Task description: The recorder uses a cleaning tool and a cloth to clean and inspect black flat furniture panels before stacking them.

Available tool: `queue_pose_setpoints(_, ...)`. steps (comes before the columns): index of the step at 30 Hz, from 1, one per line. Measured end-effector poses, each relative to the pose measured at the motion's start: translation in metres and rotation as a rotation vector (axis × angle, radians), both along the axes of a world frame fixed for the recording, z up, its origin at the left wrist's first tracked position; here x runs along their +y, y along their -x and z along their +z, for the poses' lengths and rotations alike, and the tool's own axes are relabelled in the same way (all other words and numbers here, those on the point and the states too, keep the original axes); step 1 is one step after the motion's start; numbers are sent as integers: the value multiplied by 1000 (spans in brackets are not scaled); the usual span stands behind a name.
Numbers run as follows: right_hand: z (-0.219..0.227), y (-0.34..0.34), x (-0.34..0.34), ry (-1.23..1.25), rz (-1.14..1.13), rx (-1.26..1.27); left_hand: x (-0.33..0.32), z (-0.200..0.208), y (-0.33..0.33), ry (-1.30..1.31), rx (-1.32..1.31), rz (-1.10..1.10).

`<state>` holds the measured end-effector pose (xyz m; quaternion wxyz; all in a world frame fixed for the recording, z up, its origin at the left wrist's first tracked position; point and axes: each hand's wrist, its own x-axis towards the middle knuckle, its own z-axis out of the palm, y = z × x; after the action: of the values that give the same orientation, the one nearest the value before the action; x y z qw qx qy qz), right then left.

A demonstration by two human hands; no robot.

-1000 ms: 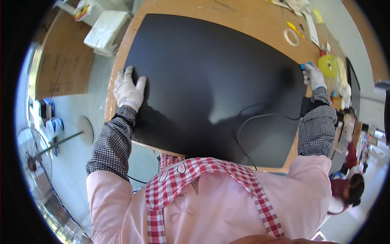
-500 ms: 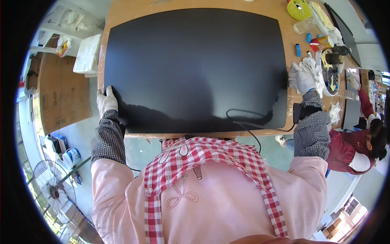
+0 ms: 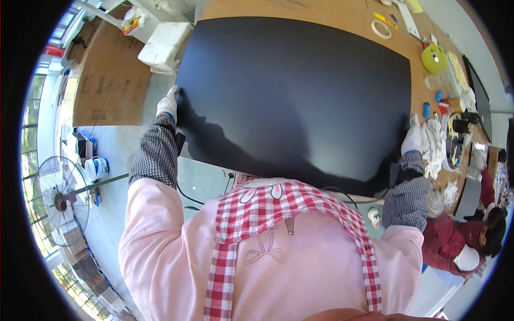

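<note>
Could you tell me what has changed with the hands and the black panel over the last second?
The left hand slid from lying flat on the black panel to gripping its left edge. The right hand left the small blue thing and took the right edge. The panel stays flat on the wooden table.

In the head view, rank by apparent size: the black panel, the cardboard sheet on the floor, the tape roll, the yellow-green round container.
1. black panel
2. cardboard sheet
3. yellow-green round container
4. tape roll
Fisheye bending near the rim makes the last two less sure.

White gloves point(image 3: 167, 106) — checked sleeves, pink smock
</note>
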<state>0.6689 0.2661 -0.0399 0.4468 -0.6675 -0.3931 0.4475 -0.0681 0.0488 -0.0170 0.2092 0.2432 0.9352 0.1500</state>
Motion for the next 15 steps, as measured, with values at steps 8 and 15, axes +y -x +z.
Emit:
queue_pose_setpoints(8, 126, 59, 16, -451, -248, -175, 28, 99, 12, -1079, -514, 436)
queue_pose_setpoints(15, 168, 50, 58, 324, 239, -2452, 28, 154, 57, -1255, 105, 400)
